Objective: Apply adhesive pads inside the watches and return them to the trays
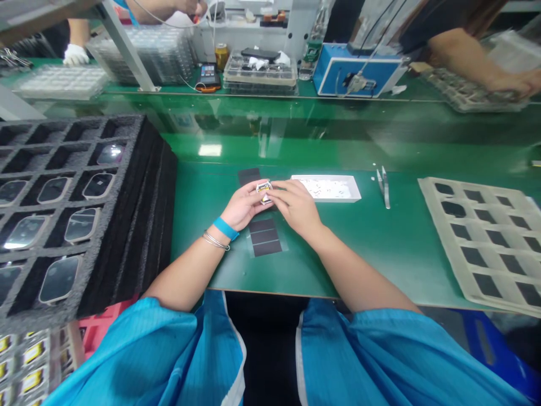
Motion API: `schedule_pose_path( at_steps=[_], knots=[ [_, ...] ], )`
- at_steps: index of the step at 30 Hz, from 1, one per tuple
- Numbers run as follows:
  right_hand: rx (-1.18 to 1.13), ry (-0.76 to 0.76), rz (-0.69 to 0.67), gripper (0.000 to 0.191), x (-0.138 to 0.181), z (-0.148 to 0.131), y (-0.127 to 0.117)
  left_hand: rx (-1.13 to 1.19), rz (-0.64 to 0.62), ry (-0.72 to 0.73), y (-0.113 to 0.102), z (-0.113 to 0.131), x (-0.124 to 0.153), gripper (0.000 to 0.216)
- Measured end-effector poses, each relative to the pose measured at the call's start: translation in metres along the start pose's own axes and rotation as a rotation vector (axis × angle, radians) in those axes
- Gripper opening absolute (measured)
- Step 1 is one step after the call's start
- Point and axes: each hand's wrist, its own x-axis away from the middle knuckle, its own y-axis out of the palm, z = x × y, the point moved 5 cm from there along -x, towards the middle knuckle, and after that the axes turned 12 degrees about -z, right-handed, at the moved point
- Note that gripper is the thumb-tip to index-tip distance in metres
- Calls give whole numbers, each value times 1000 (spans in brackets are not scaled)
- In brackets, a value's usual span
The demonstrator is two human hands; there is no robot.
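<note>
One part [264, 186]: I see the left grip [244, 206] closed round it, likely for steadiness; the right grip [301, 207] touches its edge, pinching or not, I can't tell.

This looks like the floor of a small-electronics workshop or factory, with people at facing benches. A long green worktop [359, 242] runs across, and a second green bench carries stacked clear plastic trays [156, 53], a handheld device with a screen [208, 76] and a blue equipment box [359, 73]. Black foam trays [103, 248] hold rounded, glass-fronted units [61, 279] (they resemble smartwatch faces) in rows of pockets. A pale compartment tray [479, 234], tweezers [384, 189] and, lower left, a tray of yellow parts [32, 380] suggest piecework in batches. Across the way, a white-gloved hand [76, 54] and another person's bare arm [460, 59] show co-workers.
</note>
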Motion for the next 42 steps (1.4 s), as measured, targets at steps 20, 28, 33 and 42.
schedule_pose_path(
  at_steps=[20,28,33,42],
  knots=[
    [-1009,403,-161,66,9,19,32,-294,-94,132,6,1,2,51],
    [-1051,442,-165,63,11,18,31,-221,-66,72,6,-3,4,46],
    [-979,419,-193,67,12,24,38,-174,-48,18,-1,-9,0,52],
    [-828,319,-316,92,8,30,49,37,11,73,-17,25,-5,48]
  ],
)
